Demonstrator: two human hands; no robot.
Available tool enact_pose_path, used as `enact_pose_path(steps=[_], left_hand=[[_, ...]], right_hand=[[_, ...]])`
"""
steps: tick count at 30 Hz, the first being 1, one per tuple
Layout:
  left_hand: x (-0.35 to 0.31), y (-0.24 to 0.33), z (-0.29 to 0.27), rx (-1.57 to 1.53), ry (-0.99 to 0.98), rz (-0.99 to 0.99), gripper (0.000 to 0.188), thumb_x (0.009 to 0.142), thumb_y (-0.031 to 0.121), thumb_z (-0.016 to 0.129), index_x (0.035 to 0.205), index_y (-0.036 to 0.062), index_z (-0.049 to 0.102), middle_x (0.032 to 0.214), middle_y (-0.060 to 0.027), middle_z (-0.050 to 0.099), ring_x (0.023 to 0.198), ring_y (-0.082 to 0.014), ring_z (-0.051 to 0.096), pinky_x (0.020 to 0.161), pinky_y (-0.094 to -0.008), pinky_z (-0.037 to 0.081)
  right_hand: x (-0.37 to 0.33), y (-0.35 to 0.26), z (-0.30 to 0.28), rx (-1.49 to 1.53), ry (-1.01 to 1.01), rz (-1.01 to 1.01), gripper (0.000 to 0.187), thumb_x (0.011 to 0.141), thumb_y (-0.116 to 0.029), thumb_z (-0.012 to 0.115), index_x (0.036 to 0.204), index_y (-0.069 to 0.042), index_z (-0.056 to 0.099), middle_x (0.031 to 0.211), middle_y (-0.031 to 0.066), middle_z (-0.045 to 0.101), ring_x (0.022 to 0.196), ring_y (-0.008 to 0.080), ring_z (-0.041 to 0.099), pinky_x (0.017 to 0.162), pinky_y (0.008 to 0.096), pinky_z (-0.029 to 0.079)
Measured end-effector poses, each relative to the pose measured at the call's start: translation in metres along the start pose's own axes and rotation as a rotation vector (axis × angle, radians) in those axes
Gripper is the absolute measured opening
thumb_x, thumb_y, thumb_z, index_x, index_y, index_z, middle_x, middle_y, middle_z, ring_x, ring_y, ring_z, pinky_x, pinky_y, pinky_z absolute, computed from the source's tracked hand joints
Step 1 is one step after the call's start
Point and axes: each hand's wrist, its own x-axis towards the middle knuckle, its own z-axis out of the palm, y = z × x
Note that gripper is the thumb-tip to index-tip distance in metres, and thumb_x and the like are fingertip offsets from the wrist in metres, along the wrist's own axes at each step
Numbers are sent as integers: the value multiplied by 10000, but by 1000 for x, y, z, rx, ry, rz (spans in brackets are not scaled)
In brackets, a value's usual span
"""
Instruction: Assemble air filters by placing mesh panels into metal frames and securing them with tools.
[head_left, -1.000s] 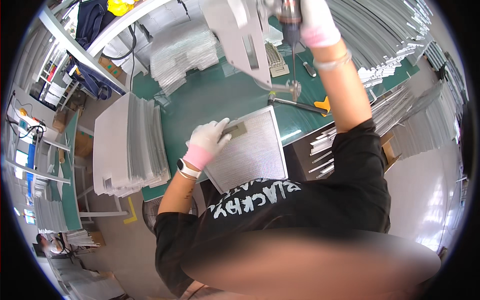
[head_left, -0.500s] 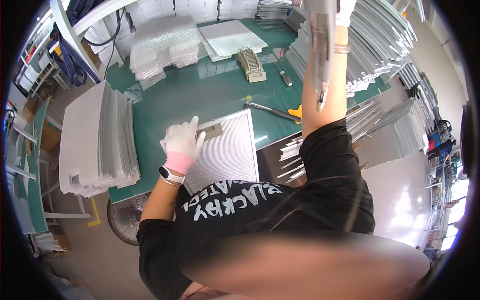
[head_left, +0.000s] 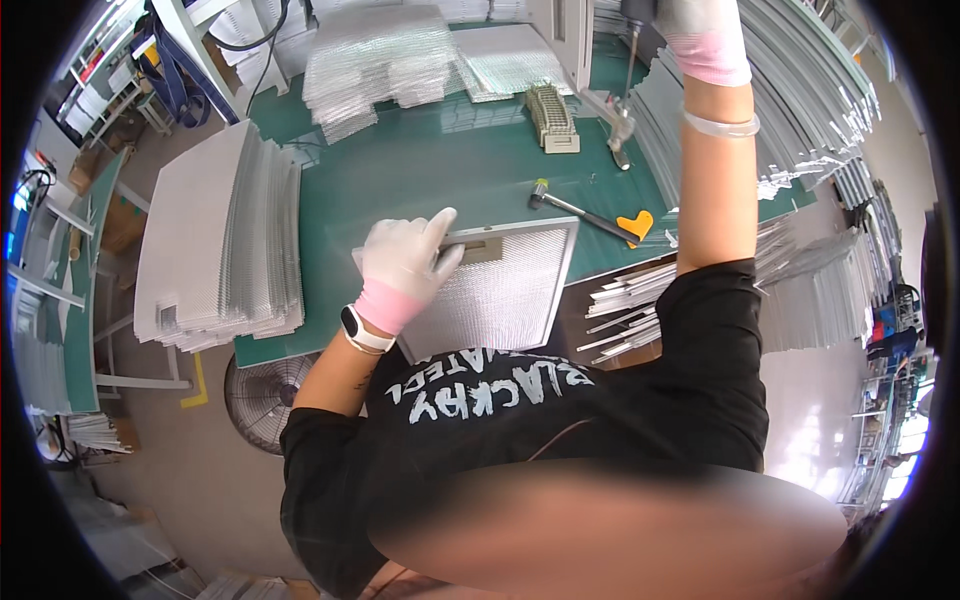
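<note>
My left hand (head_left: pixel 402 262), in a white glove with a pink cuff, grips the upper left of a silver-framed mesh filter panel (head_left: pixel 500 290). The panel leans at the table's near edge, in front of my body, with a beige recessed latch (head_left: pixel 480 251) by its top edge. My gloved right hand (head_left: pixel 703 30) is raised at the top right, its fingers partly cut off by the picture's edge. Beside it is a dark-topped tool with a thin metal shaft (head_left: pixel 632 65); whether the fingers hold it is hidden.
On the green table (head_left: pixel 400 160) lie a hammer (head_left: pixel 580 212), an orange-yellow piece (head_left: pixel 635 228) and a row of beige latches (head_left: pixel 552 118). Stacks of mesh sheets (head_left: pixel 220 240) stand left, at the back and along the right. A fan (head_left: pixel 265 400) stands below the left edge.
The large silver tool in front of my right forearm has moved away, up and left of the arm. My left hand stays on the panel, whose far edge looks more raised. The view has shifted.
</note>
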Motion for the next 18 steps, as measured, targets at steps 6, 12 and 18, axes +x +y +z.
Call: enact_pose_path(steps=[6, 12, 18], left_hand=[[22, 26, -48, 13, 103, 78, 448, 739, 240, 779, 1113, 67, 600, 644, -47, 581, 636, -254, 591, 674, -385, 468], [67, 19, -64, -170, 532, 376, 450, 763, 222, 752, 1149, 53, 595, 916, -123, 654, 862, -295, 641, 804, -361, 496], [19, -49, -74, -353, 805, -180, 333, 921, 14, 520, 1245, -34, 579, 1227, -155, 611, 1167, -277, 574, 1019, -378, 446]], right_hand=[[-53, -10, 0, -863, -436, -309, 512, 872, -365, 670, 1227, -10, 565, 957, 155, 652, 792, 309, 635, 752, 371, 511], [-121, -39, 4, -923, -1233, 393, 611, 851, -196, 679, 1394, -20, 461, 1030, 289, 640, 889, 352, 688, 779, 358, 554], [-175, -22, -153, -650, -349, 533, 473, 909, -31, 568, 1373, 22, 491, 1263, 146, 612, 1137, 184, 584, 985, 303, 445]])
